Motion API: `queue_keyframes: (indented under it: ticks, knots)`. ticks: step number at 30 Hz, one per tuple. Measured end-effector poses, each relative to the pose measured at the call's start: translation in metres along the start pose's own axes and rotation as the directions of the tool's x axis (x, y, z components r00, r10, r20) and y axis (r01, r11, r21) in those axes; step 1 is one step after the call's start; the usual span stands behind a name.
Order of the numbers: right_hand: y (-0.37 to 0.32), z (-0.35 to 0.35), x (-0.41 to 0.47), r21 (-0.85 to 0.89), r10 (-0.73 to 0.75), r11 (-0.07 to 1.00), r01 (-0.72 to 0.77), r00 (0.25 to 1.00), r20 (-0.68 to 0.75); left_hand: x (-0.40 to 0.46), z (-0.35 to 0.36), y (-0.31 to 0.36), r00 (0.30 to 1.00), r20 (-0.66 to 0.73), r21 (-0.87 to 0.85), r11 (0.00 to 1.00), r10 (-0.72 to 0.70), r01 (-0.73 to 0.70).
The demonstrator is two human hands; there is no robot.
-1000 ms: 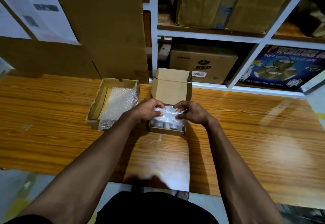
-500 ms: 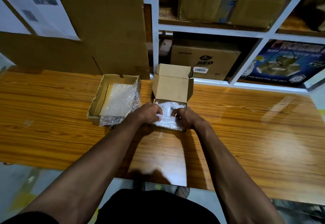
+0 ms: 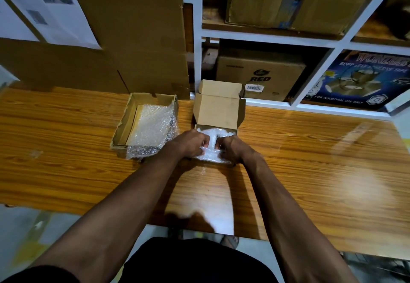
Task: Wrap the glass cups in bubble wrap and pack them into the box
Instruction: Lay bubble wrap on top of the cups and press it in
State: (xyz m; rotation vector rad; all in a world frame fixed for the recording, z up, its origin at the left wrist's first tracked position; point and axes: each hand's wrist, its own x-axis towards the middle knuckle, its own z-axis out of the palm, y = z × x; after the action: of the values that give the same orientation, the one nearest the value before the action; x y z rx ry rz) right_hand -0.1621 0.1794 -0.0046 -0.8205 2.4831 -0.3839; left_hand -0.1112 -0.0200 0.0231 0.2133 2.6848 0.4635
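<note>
A: Cardboard tray [image 3: 124,127] is noted at the left of the wooden table [image 3: 66,171]; a loose sheet of spare bubble wrap [image 3: 153,131] is draped over its near right corner. No cup can be made out in it.

B: Slip risk there?

A: Some, it is judged. The sheet hangs past the rim and could be dragged off by the forearm lying close beside it.

B: And the left hand [image 3: 190,144]?

A: Its fingers are curled and pinched into the bubble wrap bundle [image 3: 210,147]. The bundle is seated in the small box [image 3: 219,109], whose lid stands open behind it. The glass cups are presumed to be inside the wrap; they cannot be seen.

B: Right hand [image 3: 230,150]?

A: Likewise closed on the wrap, at the bundle's right side. The two hands are set nearly knuckle to knuckle.

B: What is feared?

A: Three things, as judgement only. Glass could be cracked if the bundle is forced down against a tight fit. Wrap could be torn or bunched by the pinch, so that one side is left thinly padded. The box is light and unbraced, and could be skidded or tipped toward the near edge by a downward push.

B: The lid?

A: If excess wrap is left standing proud, closure could be blocked or the side flaps creased.
</note>
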Motion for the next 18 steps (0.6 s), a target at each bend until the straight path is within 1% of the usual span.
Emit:
queue_keyframes:
  ticks: [4, 9, 15, 18]
  knots:
    - [0.000, 0.004, -0.003, 0.002, -0.047, 0.999, 0.047, 0.998, -0.036, -0.001, 0.001, -0.003, 0.997, 0.004, 0.017, 0.997, 0.073, -0.074]
    - [0.004, 0.015, -0.009, 0.054, -0.057, 0.997, 0.063, 0.992, -0.111, -0.003, 0.004, -0.005, 0.994, -0.004, -0.024, 0.993, 0.113, -0.114]
    - [0.000, 0.016, -0.021, -0.020, -0.215, 0.976, 0.217, 0.943, -0.254, -0.003, 0.005, -0.009, 0.987, -0.035, -0.001, 0.987, 0.159, -0.160]
    - [0.002, 0.023, -0.030, -0.056, -0.224, 0.974, 0.218, 0.928, -0.297, -0.001, 0.005, -0.013, 0.992, -0.033, -0.047, 0.991, 0.120, -0.122]
